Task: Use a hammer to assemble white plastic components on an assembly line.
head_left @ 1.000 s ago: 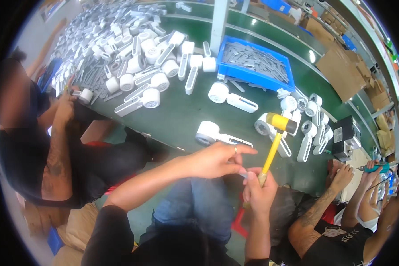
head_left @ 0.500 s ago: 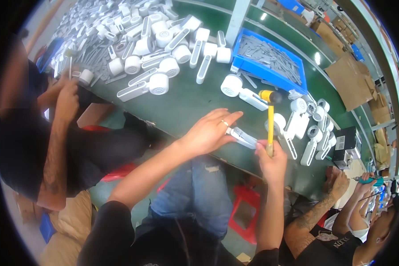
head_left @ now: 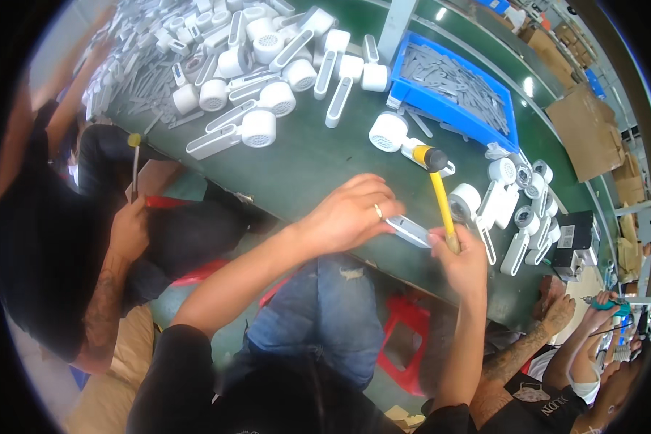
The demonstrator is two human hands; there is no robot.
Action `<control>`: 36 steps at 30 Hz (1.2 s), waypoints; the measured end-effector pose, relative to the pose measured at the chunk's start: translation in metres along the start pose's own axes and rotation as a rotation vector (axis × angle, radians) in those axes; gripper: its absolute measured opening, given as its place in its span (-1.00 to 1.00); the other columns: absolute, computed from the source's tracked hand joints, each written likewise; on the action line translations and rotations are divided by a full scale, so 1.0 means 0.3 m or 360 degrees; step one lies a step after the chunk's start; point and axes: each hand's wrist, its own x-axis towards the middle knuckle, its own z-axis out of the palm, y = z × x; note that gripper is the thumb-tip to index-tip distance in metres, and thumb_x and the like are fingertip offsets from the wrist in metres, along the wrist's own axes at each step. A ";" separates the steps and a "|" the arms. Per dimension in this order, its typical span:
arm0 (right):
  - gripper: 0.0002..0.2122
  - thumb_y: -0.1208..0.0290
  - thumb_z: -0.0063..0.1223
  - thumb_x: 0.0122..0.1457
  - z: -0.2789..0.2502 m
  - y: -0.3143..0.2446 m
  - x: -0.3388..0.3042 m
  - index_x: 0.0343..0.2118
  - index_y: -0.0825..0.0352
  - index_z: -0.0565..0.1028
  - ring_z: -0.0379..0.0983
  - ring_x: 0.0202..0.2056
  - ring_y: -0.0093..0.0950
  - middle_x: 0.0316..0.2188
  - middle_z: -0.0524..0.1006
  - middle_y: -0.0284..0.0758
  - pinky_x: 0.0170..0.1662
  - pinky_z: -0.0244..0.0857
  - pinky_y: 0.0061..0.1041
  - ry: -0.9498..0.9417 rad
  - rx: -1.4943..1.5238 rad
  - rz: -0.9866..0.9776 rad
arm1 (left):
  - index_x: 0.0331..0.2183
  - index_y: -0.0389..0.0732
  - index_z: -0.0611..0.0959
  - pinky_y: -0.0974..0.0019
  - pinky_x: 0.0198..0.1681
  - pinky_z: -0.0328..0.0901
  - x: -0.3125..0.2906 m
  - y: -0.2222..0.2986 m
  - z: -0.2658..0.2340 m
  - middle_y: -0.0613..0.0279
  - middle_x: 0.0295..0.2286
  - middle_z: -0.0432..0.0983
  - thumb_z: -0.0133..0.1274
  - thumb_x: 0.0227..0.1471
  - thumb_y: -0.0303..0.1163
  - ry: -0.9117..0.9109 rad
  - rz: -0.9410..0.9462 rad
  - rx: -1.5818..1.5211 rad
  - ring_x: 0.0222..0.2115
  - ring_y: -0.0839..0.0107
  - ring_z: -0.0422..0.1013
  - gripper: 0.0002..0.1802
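My left hand (head_left: 349,215), a ring on one finger, is closed over the left end of a white handle part with a grey inlay (head_left: 412,232). Whatever lies under its palm is hidden. My right hand (head_left: 461,254) grips the lower shaft of a yellow mallet (head_left: 442,199) with a black-and-yellow head, which stands upright and leans left. Its fingertips also pinch the right end of the handle part. Just beyond the mallet head lies a white shower-head-like piece (head_left: 388,133) on the green table (head_left: 304,170).
A heap of white shower-head-like pieces (head_left: 259,129) and grey strips covers the far left. At the back right stands a blue bin (head_left: 452,119) of grey strips. More white pieces (head_left: 516,249) lie right, beside a black box (head_left: 576,246). At left, a co-worker's hand (head_left: 129,230) holds a small hammer.
Both my hands appear slightly further right with the handle part, and its grey face shows more. The mallet now leans left. The left co-worker's hammer hand has come down toward the lap.
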 end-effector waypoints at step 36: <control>-0.69 0.29 0.17 0.43 0.128 0.060 -0.105 0.03 0.45 0.54 0.26 -0.72 -0.69 -0.48 0.66 -0.21 -0.67 0.09 -0.63 -0.0018 0.0952 0.0515 | -0.10 0.10 0.83 -0.04 0.29 0.32 0.039 0.078 -0.045 0.37 -0.23 0.67 0.37 -0.04 -0.30 -0.0357 0.0239 0.0403 -0.11 0.31 0.58 -0.62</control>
